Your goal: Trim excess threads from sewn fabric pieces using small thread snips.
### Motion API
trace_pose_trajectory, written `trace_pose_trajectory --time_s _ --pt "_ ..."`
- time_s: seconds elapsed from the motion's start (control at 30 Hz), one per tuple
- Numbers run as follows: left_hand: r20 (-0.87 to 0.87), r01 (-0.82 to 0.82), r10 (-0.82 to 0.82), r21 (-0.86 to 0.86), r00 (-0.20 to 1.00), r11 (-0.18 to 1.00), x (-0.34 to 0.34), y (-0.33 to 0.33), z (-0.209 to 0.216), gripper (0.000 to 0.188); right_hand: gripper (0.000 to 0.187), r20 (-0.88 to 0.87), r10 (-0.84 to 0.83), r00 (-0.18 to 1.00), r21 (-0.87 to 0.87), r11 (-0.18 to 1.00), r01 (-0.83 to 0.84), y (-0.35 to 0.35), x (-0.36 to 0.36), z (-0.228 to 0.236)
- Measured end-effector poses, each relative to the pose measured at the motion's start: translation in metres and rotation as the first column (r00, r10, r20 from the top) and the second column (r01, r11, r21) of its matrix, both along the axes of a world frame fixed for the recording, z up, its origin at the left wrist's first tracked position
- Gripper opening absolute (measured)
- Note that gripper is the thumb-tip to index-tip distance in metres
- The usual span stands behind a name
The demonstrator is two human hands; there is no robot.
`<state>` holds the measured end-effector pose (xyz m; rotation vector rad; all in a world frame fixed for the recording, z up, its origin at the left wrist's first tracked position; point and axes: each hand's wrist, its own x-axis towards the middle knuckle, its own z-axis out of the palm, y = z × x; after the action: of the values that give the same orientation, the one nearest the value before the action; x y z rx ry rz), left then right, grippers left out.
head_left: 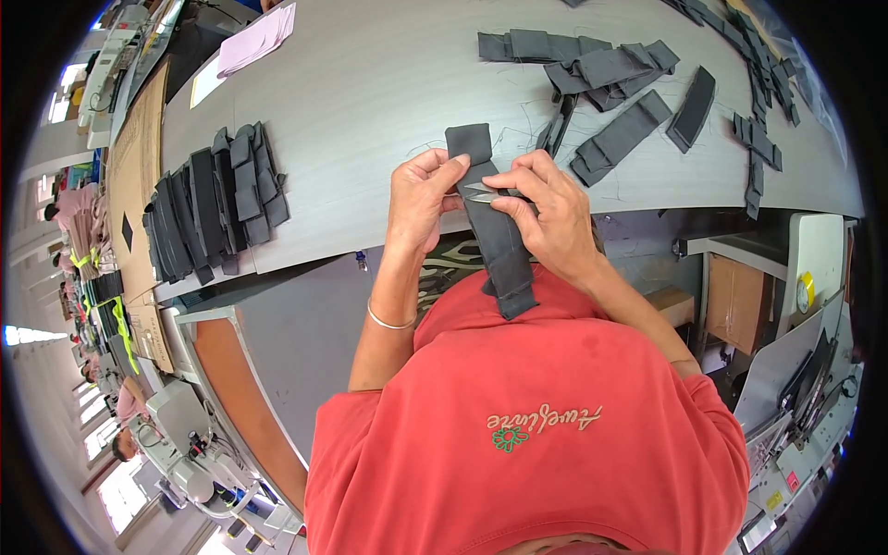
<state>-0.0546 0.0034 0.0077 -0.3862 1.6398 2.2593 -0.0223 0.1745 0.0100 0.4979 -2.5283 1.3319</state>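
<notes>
Both hands are working on one dark folded strip (pixel 499 245) at the table (pixel 370 111) edge.
The left hand (pixel 416 199) is pinching the strip near its 12 o'clock end; the right hand (pixel 553 205) is gripping small metal snips (pixel 483 197), their pointed blades standing apart. The strip is running down towards 6 o'clock, over the red shirt (pixel 444 388). Stacked strips (pixel 202 199) are lying at 9 o'clock, loose strips (pixel 622 139) at 2, pink sheets (pixel 259 37) at 10.

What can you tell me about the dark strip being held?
The dark grey strip looks like matte fabric, long, with folded layers. It slants from above the grey table toward the red shirt; contact there is unclear. The left hand pinches its far part; the right hand holds pointed metal snips at it.
</notes>
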Motion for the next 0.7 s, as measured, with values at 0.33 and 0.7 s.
trace_pose_trajectory --time_s 0.33,0.7 --pt "-0.007 0.022 -0.022 -0.015 1.0 1.0 -0.0026 -0.0032 -0.0002 0.013 0.013 -0.008 0.002 1.0 0.013 1.0 -0.002 0.0013 -0.0017 -0.0005" --pt "0.023 -0.014 0.015 -0.04 1.0 0.999 0.0051 -0.0028 0.0 0.014 0.017 0.124 0.002 0.992 -0.072 0.997 0.007 0.0064 0.0014 0.0014"
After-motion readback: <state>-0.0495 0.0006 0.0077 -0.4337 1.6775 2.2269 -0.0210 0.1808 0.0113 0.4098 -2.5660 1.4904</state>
